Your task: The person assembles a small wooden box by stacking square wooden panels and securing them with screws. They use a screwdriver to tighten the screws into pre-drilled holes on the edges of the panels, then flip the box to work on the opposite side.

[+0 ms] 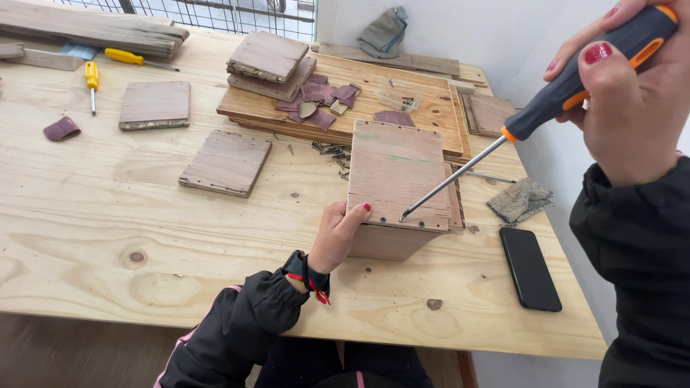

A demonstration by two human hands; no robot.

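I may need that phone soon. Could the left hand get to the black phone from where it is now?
Probably yes. The left hand rests on the wooden box, and the black phone lies flat on the table just past it, with bare tabletop in front.

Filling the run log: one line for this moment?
left hand: steadies wooden box | right hand: grips screwdriver | tip: on box lid, near edge | phone: beside

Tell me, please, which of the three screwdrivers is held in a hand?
The grey-and-orange screwdriver, in the right hand; both yellow screwdrivers lie untouched at the table's far left.
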